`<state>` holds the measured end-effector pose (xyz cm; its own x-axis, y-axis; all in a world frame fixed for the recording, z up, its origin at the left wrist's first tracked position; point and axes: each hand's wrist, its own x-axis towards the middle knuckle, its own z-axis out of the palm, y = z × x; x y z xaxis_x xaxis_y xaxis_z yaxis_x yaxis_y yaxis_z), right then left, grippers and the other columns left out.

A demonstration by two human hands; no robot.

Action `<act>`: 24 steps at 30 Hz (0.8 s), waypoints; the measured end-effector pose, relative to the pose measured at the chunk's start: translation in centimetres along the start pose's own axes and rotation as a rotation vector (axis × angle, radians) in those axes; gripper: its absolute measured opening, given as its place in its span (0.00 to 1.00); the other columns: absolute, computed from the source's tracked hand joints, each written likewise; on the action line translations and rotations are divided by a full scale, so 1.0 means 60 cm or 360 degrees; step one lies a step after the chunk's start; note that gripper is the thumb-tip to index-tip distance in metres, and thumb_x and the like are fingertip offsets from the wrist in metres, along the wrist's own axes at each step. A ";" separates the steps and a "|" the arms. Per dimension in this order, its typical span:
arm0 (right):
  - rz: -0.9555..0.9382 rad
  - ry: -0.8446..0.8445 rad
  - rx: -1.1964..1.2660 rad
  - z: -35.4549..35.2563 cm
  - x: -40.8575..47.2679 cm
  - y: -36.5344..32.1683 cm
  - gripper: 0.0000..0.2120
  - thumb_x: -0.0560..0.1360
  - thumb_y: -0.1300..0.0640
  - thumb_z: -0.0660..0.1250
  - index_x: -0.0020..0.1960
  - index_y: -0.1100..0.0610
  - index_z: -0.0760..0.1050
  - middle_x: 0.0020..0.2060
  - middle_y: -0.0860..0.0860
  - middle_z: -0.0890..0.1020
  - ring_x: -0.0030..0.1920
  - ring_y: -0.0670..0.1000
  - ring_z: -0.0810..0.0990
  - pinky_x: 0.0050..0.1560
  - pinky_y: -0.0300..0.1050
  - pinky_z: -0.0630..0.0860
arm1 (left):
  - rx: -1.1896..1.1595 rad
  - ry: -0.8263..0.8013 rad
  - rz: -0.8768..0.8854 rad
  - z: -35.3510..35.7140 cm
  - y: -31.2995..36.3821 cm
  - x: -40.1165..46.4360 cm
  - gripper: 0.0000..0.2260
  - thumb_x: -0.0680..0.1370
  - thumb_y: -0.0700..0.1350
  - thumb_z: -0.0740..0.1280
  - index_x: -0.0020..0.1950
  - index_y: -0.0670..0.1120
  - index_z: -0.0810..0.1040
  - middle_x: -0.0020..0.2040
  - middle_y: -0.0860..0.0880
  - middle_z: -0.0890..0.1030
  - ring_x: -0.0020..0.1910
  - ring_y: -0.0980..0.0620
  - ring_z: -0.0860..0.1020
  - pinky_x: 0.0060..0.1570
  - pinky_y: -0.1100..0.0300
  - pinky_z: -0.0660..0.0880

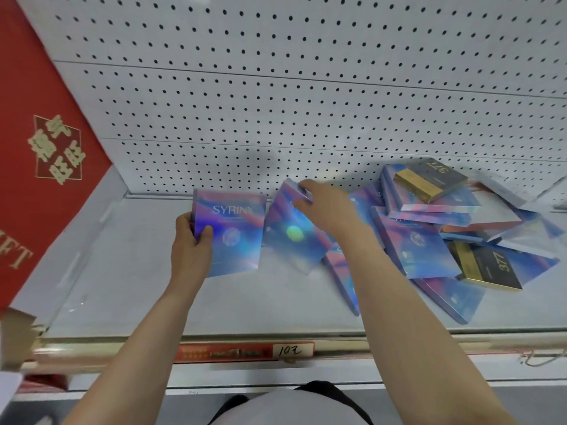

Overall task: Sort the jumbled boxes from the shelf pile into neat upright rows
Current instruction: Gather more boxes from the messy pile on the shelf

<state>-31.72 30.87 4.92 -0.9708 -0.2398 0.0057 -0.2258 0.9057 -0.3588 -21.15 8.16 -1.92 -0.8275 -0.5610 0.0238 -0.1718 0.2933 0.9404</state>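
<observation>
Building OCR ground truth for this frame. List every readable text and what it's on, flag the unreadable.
"SYRINX": box gripped by the left hand.
"377": black-gold box at the front of the pile.
"377": black-gold box on top of the pile.
"107" or "102", handwritten: shelf tag.
"FT", cut off: red carton.
Gold characters on the red carton: unreadable to me.
Red tag print: blurred.
Box in the right hand: no readable text.

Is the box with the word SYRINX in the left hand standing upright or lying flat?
Upright: the SYRINX box faces the camera, lettering level, gripped at its edge by the left hand.
</observation>
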 end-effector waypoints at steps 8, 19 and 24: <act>0.0306 -0.0163 -0.0174 0.009 -0.056 0.033 0.13 0.67 0.57 0.72 0.42 0.54 0.67 0.40 0.50 0.74 0.44 0.56 0.75 0.31 0.42 0.63 | -0.0063 -0.0094 0.0035 -0.003 -0.005 -0.006 0.11 0.79 0.40 0.62 0.59 0.50 0.68 0.46 0.58 0.75 0.48 0.49 0.74 0.46 0.56 0.69; 0.0726 0.0401 0.2089 0.130 -0.173 0.073 0.18 0.71 0.65 0.75 0.59 0.57 0.77 0.49 0.53 0.85 0.47 0.51 0.82 0.51 0.50 0.80 | -0.0223 -0.0172 0.0052 0.013 -0.028 -0.035 0.03 0.79 0.49 0.63 0.50 0.57 0.71 0.43 0.51 0.73 0.40 0.53 0.71 0.43 0.55 0.69; 0.0658 0.0571 0.2110 0.114 -0.199 0.078 0.07 0.75 0.61 0.71 0.52 0.54 0.78 0.40 0.55 0.80 0.41 0.51 0.76 0.45 0.47 0.75 | -0.0257 -0.0097 0.0018 0.016 -0.015 -0.068 0.01 0.79 0.50 0.63 0.49 0.57 0.72 0.40 0.54 0.73 0.39 0.52 0.71 0.42 0.56 0.68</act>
<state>-20.61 35.58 -3.19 -0.9596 0.2361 -0.1529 0.1197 -0.1491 -0.9815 -18.16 10.95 -3.18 -0.8605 -0.5092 0.0185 -0.0785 0.1684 0.9826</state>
